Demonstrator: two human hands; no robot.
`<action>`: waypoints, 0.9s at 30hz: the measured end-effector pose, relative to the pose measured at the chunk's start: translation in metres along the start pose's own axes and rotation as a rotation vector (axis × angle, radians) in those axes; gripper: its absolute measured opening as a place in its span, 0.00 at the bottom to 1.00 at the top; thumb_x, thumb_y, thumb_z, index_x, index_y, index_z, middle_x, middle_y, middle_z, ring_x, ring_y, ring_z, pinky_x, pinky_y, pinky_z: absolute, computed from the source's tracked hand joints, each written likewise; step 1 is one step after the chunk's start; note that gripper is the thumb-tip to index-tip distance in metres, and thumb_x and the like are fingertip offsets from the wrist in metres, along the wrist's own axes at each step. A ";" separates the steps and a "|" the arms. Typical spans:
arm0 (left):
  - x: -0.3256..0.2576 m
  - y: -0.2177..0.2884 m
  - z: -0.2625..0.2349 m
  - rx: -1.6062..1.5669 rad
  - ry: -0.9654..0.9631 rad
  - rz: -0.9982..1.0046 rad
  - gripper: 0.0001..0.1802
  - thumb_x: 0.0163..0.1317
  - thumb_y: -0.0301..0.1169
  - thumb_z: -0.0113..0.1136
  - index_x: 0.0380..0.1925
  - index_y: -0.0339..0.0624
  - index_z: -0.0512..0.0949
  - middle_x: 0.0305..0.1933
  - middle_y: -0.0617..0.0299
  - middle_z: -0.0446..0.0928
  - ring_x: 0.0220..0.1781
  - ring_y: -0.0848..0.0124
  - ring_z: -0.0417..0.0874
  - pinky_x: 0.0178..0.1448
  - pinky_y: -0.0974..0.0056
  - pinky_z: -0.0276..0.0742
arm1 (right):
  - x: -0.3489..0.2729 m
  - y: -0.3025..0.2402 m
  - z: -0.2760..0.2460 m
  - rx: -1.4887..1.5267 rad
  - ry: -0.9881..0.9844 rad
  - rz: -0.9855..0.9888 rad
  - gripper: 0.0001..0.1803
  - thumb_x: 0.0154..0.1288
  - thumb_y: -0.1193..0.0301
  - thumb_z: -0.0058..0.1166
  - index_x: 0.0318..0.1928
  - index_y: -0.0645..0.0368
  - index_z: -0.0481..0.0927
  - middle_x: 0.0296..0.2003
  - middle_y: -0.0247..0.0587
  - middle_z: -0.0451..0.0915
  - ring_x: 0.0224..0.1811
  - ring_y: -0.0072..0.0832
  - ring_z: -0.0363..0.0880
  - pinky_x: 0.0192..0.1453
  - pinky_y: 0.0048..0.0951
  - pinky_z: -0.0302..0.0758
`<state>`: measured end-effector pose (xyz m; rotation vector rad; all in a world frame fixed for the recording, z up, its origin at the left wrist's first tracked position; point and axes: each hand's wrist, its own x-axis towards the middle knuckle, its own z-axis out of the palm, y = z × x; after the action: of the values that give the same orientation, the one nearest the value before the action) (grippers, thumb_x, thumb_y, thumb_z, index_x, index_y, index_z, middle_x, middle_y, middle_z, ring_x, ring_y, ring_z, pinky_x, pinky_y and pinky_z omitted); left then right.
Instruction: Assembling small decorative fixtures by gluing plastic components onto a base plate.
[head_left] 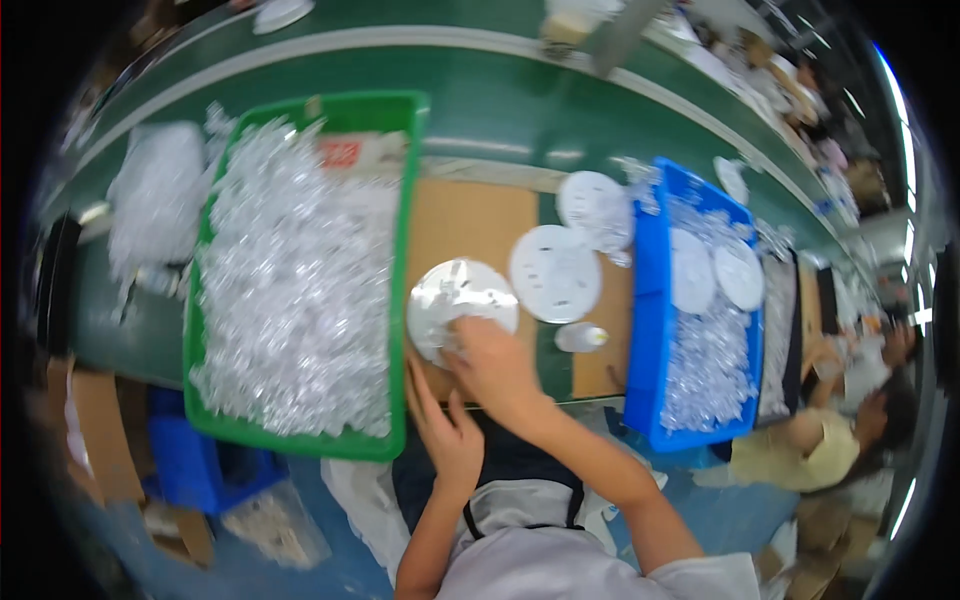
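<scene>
A shiny white disc (437, 292) lies on brown cardboard in the middle of the bench. My right hand (497, 372) bends over its lower part, fingers drawn together and pointing down at the surface. Blur and the hand itself hide whatever is between those fingertips. Beside the disc's lower left edge is my left hand (449, 440), fingers stretched out and thumb apart, close to the green bin. Another white disc (555, 272) with small dark slots sits to the right. A small white bottle (580, 337) with a yellowish tip lies below that disc.
A green bin (412, 200) full of clear plastic pieces stands left. A blue bin (648, 330) on the right holds clear pieces and white discs. Behind are a further disc (592, 205) and a filled clear bag (160, 195). A co-worker (810, 445) sits at right.
</scene>
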<state>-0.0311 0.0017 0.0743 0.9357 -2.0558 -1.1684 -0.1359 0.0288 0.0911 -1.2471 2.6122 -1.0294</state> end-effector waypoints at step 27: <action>0.000 -0.018 -0.011 0.381 -0.269 0.348 0.28 0.57 0.32 0.56 0.57 0.34 0.64 0.67 0.43 0.54 0.68 0.45 0.53 0.67 0.48 0.53 | -0.091 0.075 -0.222 0.241 0.378 0.515 0.11 0.58 0.71 0.56 0.41 0.61 0.81 0.28 0.34 0.79 0.29 0.18 0.74 0.32 0.17 0.70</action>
<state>-0.0173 -0.0101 0.0633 0.5667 -2.5915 -0.7636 -0.1984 0.2475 0.1980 -0.3179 2.7200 -1.5077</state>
